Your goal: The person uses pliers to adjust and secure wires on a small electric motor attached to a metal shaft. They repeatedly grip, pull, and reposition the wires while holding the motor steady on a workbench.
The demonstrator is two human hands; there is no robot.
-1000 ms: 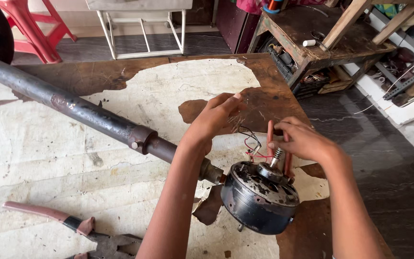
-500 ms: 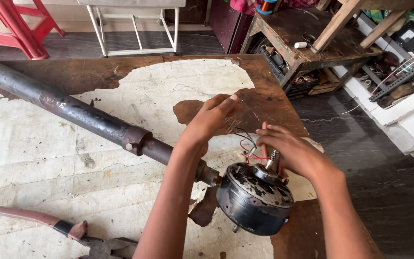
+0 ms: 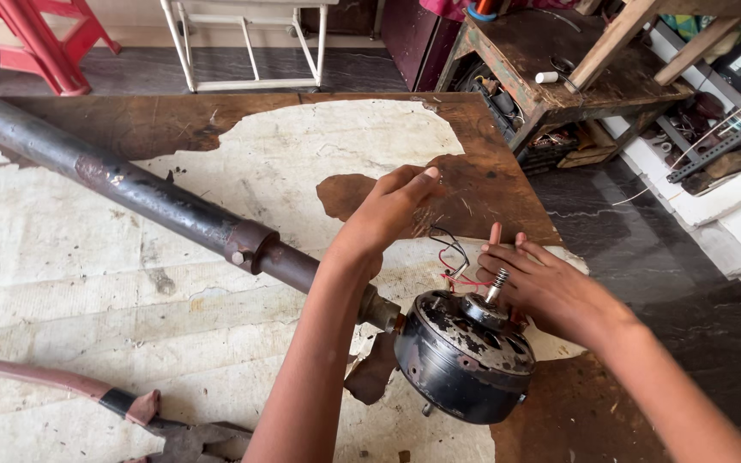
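Hands work above a round black metal fan motor [image 3: 463,360] lying on the worn wooden table [image 3: 508,184], joined to a long rusty steel pipe [image 3: 147,199]. The left hand [image 3: 388,213] hovers with fingers loosely curled, pinching thin wires [image 3: 449,257]. The right hand [image 3: 542,287], fingers spread, rests beside the threaded shaft [image 3: 497,285]. Red-handled pliers [image 3: 122,407] lie near the table's front edge.

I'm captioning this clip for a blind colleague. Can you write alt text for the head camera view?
Two bare hands work at the thin red and black wires beside a round black fan motor on a worn wooden table: the left hand raised above them, the right hand by the motor's threaded shaft. A rusty pipe joins the motor; pliers lie nearby.
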